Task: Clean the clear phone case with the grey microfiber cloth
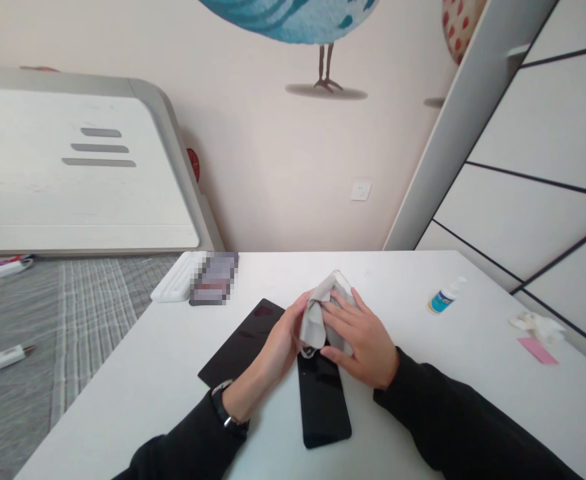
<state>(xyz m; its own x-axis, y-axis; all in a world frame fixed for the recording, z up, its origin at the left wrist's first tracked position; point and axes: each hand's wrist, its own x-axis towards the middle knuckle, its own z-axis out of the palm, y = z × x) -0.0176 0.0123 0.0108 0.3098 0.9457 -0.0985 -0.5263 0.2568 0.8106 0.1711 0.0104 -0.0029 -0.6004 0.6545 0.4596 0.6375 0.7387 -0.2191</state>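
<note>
Phone [323,400] lies black and flat on the white table [423,293], its top end under a grey cloth [323,307]. Right hand [360,340] presses the cloth with flat, slightly spread fingers; left hand [277,343] pinches its edge.

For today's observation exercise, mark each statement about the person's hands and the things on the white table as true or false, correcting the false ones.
1. Both hands, left hand and right hand, touch a grey cloth. True.
2. The cloth lies over the far end of a black phone. True.
3. The small bottle stands upright beside the left hand. False: it lies on its side, off to the right.
4. A pink slip lies near the table's right edge. True.
5. The left wrist is bare. False: it wears a watch.
</note>
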